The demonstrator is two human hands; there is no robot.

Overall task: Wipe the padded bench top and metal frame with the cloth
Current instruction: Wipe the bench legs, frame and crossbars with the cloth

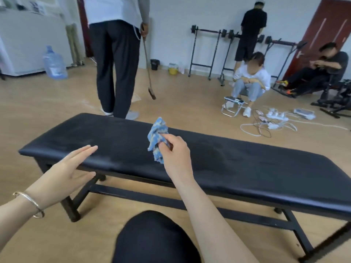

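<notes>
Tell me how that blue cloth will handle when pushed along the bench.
Probably floppy: the cloth bunches and droops from the right hand pinching it. Likely light, since that pinch alone holds it up. It may crumple rather than slide flat across the bench.

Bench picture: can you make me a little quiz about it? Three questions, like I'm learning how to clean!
1. True or false: the right hand is holding the cloth.
2. Pick one. The left hand is: A, curled in a tight fist; B, open with straight fingers; C, pinching something.
3. Fill the gap: the padded bench top is coloured ___.

Key: 1 true. 2 B. 3 black.
</notes>
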